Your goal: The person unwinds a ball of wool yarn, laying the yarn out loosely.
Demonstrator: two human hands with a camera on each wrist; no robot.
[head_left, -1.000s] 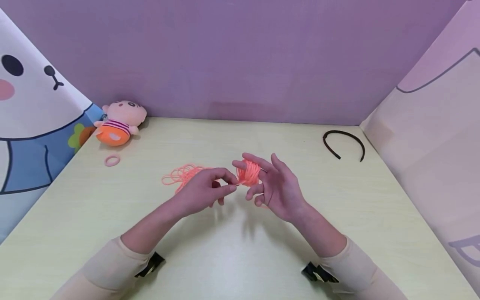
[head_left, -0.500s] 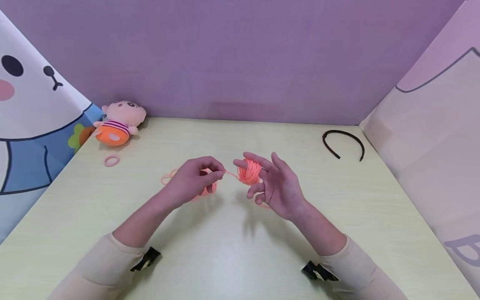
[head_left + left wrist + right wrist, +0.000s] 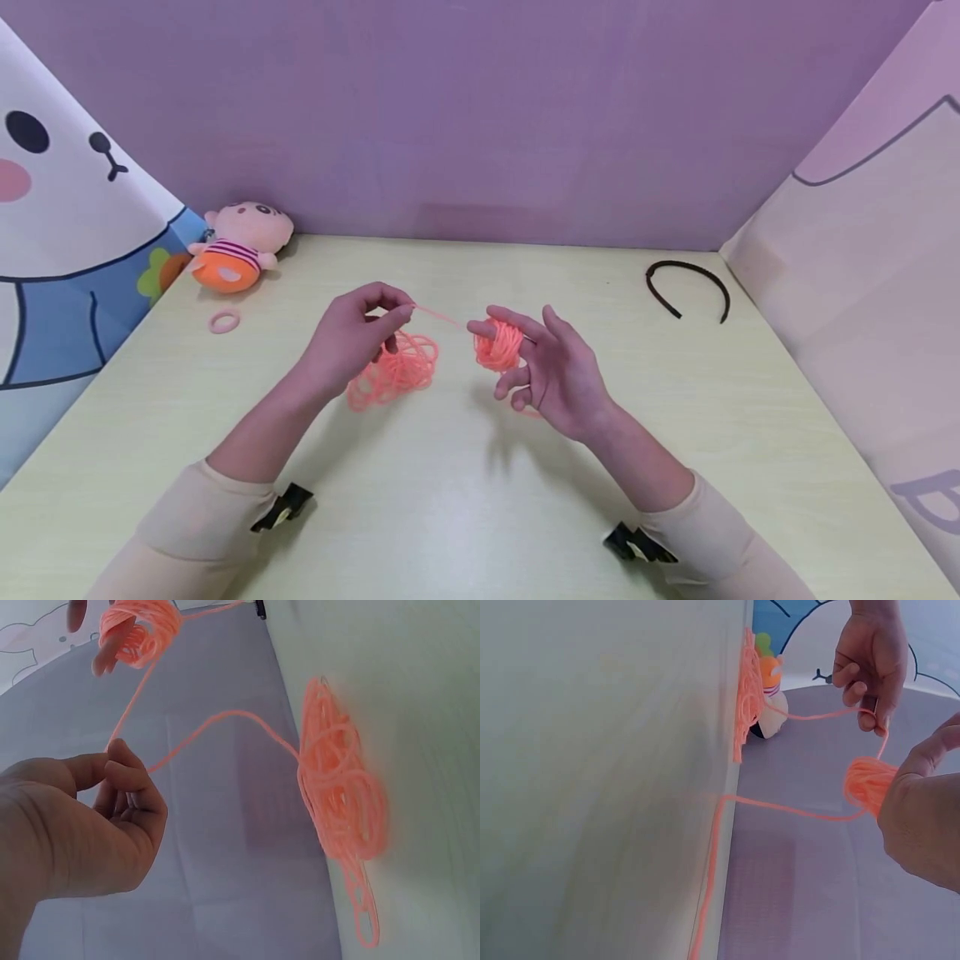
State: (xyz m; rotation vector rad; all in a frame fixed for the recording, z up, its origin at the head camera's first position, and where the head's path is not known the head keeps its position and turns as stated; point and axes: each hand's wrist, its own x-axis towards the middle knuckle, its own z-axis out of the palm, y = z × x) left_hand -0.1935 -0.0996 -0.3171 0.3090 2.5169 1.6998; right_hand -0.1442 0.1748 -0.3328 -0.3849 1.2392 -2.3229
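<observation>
Coral-orange yarn is wound in a thick coil (image 3: 498, 345) round the outstretched index and middle fingers of my right hand (image 3: 558, 379). My left hand (image 3: 356, 337) pinches a strand of the yarn between thumb and index finger, a short way left of the coil. That strand (image 3: 438, 315) runs taut to the coil. From the left hand (image 3: 97, 825), the yarn sags down to a loose, looped heap (image 3: 341, 780) on the table, as the left wrist view shows. A tail end (image 3: 787, 808) hangs from the coil to the tabletop in the right wrist view.
At the back left of the table (image 3: 480, 517) lies a plush doll (image 3: 238, 247) with a pink ring (image 3: 224, 322) in front of it. A black headband (image 3: 686, 287) lies at the back right. Purple and cartoon-printed panels enclose the table.
My left hand has drawn left and upward from the coil, lengthening the strand between the hands. The heap shows more beneath it. My right hand has stayed nearly still.
</observation>
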